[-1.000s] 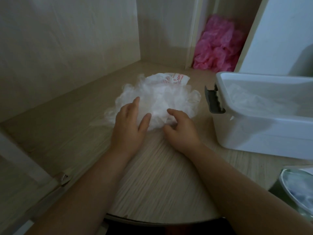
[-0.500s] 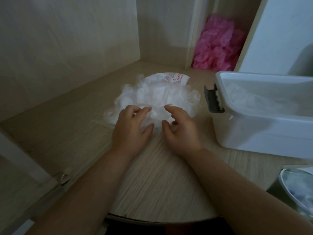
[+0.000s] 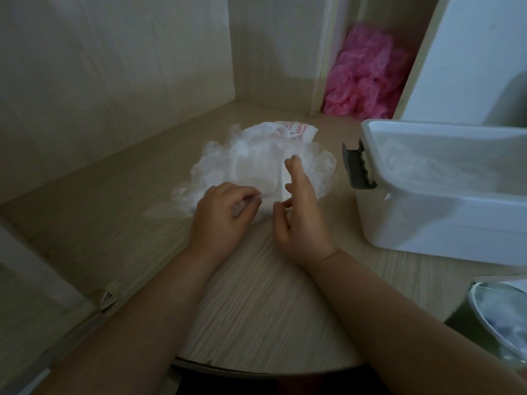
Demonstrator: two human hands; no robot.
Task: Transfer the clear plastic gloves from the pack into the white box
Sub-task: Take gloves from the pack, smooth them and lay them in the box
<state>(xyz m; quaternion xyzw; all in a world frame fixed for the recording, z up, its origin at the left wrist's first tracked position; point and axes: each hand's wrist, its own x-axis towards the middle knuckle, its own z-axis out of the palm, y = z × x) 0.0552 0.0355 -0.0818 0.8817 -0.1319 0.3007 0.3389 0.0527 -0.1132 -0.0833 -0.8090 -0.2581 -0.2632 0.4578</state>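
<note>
Step in hand, by my judgement: lifting a portion of gloves [image 3: 256, 163] off the heap for the white box [image 3: 427, 223]. Your left hand [image 3: 225, 212] has its grip closed, fingers curled round a fold of clear film at the near edge of the heap. Your right hand [image 3: 302, 220] stands edge-on just beside it, grip slack, fingers straight and apart, holding nothing that I can see; its fingertips reach over the middle of the heap. To do this well, bring the right hand down flat on the rest of the heap so that only the pinched portion comes away. Then lift high enough to pass the box's rim and its grey latch [image 3: 358, 166]. Thin film clings and trails; expect stragglers to drag along, and gather them before you cross.

Gloves: a loose, crumpled, milky-clear mound on the tabletop [image 3: 256, 295], to the left of the box and near it without touching. The pack [image 3: 288, 132], white with red print, lies at the far side of the mound, partly under it. More clear film already lies inside the box, so the transfer looks part done.
</note>
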